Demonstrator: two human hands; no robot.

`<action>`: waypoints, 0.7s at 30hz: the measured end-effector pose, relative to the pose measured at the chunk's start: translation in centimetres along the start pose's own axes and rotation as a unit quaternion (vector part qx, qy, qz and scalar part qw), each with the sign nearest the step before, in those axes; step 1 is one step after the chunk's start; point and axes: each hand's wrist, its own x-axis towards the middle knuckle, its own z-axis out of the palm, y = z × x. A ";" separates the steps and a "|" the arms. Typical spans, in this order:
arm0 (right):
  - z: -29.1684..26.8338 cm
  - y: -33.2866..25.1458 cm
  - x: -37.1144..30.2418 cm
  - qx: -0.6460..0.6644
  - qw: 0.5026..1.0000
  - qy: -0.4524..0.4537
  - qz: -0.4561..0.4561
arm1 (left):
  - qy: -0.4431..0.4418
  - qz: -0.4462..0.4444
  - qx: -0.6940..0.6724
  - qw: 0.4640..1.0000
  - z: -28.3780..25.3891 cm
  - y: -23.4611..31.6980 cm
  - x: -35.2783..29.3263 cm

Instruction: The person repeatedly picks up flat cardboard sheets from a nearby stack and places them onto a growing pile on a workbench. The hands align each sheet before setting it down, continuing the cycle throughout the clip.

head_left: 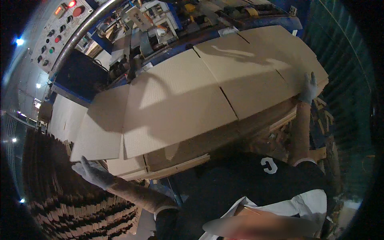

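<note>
A long, scored and slotted brown cardboard sheet (180,96) spans the middle of the view, its far side against the machine and its near edge above more cardboard. My left hand (95,173), in a light glove, is at the sheet's near left corner. Its fingers are stretched out and apart, the thumb close to the edge; firm contact cannot be made out. At the right end, my right hand (308,89), also gloved, lies against the sheet with its visible fingers extended and pointing away from me. The underside of the sheet is hidden.
Beneath the sheet sits a stack of cardboard (180,165). A blue machine (76,82) runs along the far side, with a control panel (56,38) and metal rail at upper left. Piled cardboard (84,212) stands at lower left. A green corrugated wall (348,80) rises at right.
</note>
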 end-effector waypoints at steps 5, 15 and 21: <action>0.3 -2.3 2.1 0.012 0.996 0.086 0.001 | -0.053 -0.134 -0.116 0.983 0.4 -1.4 -0.2; -11.3 -19.5 -5.3 0.002 0.986 -0.157 0.052 | -0.130 -0.136 0.154 0.970 0.0 0.3 -12.9; -9.6 -19.2 -8.7 -0.001 0.788 -0.481 -0.383 | -0.514 0.128 0.279 0.801 7.7 1.1 -15.8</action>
